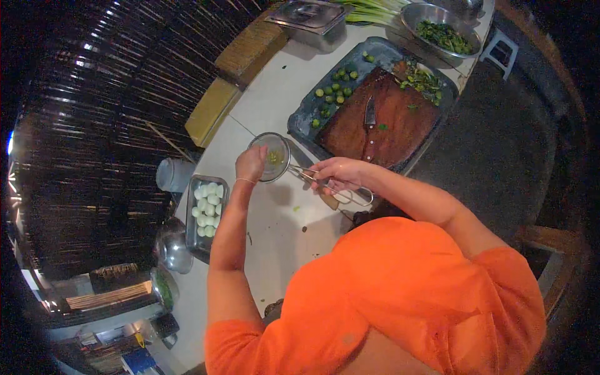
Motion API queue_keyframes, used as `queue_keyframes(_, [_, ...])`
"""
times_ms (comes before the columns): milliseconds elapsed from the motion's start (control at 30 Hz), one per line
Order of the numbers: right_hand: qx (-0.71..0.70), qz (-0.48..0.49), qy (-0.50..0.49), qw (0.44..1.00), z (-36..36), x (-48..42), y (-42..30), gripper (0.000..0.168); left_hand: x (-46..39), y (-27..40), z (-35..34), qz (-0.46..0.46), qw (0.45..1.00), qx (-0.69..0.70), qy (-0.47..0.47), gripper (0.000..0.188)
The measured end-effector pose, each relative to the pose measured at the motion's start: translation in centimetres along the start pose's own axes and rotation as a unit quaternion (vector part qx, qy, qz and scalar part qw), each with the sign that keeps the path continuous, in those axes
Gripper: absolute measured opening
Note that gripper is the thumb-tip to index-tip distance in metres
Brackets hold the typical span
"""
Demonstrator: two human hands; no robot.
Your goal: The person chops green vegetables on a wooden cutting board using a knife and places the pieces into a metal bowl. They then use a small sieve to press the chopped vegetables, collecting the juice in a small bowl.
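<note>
My right hand (340, 173) is closed round the wire handle of a round fine-mesh strainer (278, 165), above the white counter. At the strainer's left rim is my left hand (251, 163), its fingers bunched; whether something is between them cannot be seen. Small yellow-green bits lie in the mesh. Beyond the strainer, a dark tray (304, 117) holds a wooden cutting board (408, 126) with a knife (370, 115) on it. Green citrus fruits (335, 89) lie beside the board, and cut green pieces (422, 83) at its far corner.
A metal tray of peeled eggs (206, 208) stands left of my left forearm. Farther off are a lidded steel container (323, 37), green stalks (375, 11) and a steel bowl of chopped greens (443, 40). A metal bowl (176, 248) sits at the counter's left edge.
</note>
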State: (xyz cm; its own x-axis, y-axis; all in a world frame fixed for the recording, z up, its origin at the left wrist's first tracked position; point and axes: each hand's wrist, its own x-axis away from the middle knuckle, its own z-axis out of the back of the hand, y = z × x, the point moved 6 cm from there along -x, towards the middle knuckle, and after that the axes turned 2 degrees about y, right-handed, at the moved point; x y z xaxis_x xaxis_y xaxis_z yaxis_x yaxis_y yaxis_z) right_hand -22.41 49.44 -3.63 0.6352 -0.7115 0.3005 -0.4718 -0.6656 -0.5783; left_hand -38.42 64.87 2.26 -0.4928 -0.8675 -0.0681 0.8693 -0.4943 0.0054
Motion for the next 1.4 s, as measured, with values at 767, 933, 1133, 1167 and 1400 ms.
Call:
queue_keyframes(767, [-0.017, 0.002, 0.034, 0.999, 0.1, -0.5, 0.2, 0.035, 0.4, -3.3, -0.4, 0.188, 0.879, 0.425, -0.106, 0.026])
queue_keyframes(933, [-0.004, 0.001, 0.013, 1.0, 0.3, -0.4, 0.2, 0.035, 1.0, -3.1, -0.9, 0.168, 0.838, 0.507, -0.116, 0.034])
queue_keyframes(1133, [-0.018, 0.003, 0.01, 1.0, 0.1, -0.2, 0.2, 0.032, 1.1, -1.9, 0.5, 0.199, 0.842, 0.485, -0.125, 0.034])
queue_keyframes(1167, [-0.023, 0.003, 0.016, 1.0, -0.1, 0.0, 0.1, 0.031, 1.1, -2.0, 0.3, 0.199, 0.837, 0.493, -0.128, 0.033])
queue_keyframes(1400, [-0.003, 0.002, 0.01, 1.0, -0.1, -0.1, 0.0, 0.029, 1.3, -2.8, -1.0, 0.171, 0.828, 0.521, -0.117, 0.026])
